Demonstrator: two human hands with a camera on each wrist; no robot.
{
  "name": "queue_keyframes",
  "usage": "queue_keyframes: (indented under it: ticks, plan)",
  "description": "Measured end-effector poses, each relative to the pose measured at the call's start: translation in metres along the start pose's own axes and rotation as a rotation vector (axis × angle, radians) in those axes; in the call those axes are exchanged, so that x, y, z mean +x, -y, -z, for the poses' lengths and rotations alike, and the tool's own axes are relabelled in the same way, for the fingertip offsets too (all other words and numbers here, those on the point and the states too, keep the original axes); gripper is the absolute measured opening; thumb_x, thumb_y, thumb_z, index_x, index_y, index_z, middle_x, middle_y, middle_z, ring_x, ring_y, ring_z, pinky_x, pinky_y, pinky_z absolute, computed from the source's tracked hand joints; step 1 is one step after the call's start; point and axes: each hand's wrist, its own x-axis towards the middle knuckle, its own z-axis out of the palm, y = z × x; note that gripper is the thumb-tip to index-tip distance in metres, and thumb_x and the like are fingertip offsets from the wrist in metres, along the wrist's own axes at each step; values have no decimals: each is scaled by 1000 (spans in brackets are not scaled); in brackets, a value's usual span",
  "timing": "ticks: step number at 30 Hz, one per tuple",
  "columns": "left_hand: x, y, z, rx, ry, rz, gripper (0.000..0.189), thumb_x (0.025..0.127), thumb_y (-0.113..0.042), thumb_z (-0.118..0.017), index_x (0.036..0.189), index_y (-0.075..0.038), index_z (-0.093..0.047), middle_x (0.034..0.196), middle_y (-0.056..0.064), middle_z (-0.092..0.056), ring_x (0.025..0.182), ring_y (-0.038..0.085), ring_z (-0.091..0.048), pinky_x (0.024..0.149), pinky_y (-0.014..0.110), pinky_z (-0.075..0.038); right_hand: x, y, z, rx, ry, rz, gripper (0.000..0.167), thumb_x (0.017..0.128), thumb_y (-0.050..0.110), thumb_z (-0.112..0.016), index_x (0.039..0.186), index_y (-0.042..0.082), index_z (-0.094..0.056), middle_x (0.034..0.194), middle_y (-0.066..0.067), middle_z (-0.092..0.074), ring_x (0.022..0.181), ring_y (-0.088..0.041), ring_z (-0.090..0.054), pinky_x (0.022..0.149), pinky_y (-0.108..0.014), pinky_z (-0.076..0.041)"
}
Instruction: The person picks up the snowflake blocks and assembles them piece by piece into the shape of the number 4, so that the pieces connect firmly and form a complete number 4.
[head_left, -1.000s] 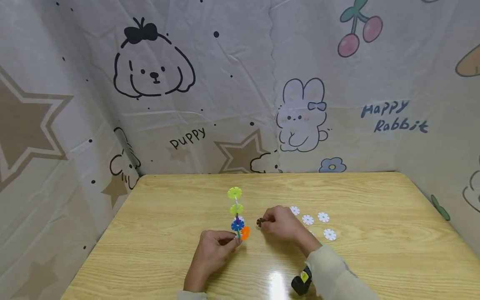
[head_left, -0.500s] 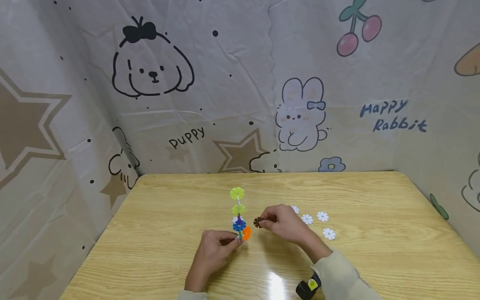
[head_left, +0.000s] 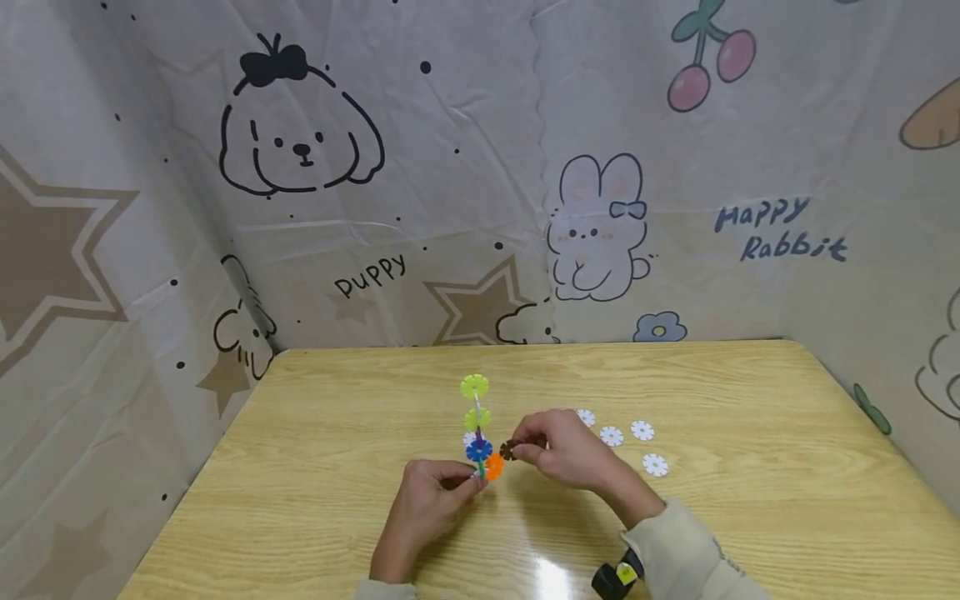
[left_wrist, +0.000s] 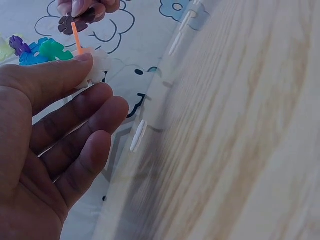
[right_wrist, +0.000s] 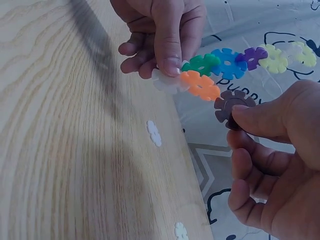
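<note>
My left hand (head_left: 427, 508) pinches a white notched snowflake disc (right_wrist: 165, 82) at the lower end of a joined chain. From that disc, a green disc (right_wrist: 201, 65), a blue disc (right_wrist: 228, 63), a purple disc (right_wrist: 251, 58) and yellow discs (right_wrist: 273, 59) run in a line, upright in the head view. An orange disc (right_wrist: 200, 86) branches off beside the green one. My right hand (head_left: 566, 450) pinches a brown snowflake disc (right_wrist: 225, 106) between thumb and finger, its edge right at the orange disc's outer edge.
Several loose white discs (head_left: 642, 431) lie on the wooden table (head_left: 337, 408) to the right of the right hand. A black device (head_left: 613, 579) with a yellow mark is at the right wrist. Printed cloth (head_left: 465, 192) hangs behind the table.
My right hand has brought the brown disc leftward and slightly down to the orange disc. My left hand stays in nearly the same place, holding the chain.
</note>
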Motion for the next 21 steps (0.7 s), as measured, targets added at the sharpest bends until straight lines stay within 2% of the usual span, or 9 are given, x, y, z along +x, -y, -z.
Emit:
queue_keyframes:
  ticks: [7, 12, 21]
  plan:
    - [-1, 0, -1, -3, 4, -2, 7, 87, -15, -78, 86, -9, -81, 79, -7, -73, 70, 7, -66, 69, 26, -55, 1, 1, 0, -25, 17, 6, 10, 94, 4, -67, 88, 9, -74, 78, 5, -66, 65, -11, -53, 56, -27, -44]
    - [0, 0, -2, -5, 3, -27, 5, 87, -12, -78, 86, -8, -81, 80, -6, -73, 70, 7, -66, 67, 26, -55, 2, 2, -1, -47, 21, 11, 10, 93, 2, -67, 88, 8, -74, 80, 4, -69, 65, -10, -54, 57, -27, -45]
    - [-1, 0, -2, 21, -15, -81, 5, 86, -6, -77, 82, -8, -80, 68, -9, -68, 63, 5, -60, 60, 24, -53, 4, 5, -5, -125, 1, 71, 12, 89, -4, -68, 87, 4, -76, 83, -1, -72, 68, -6, -58, 58, -25, -50]
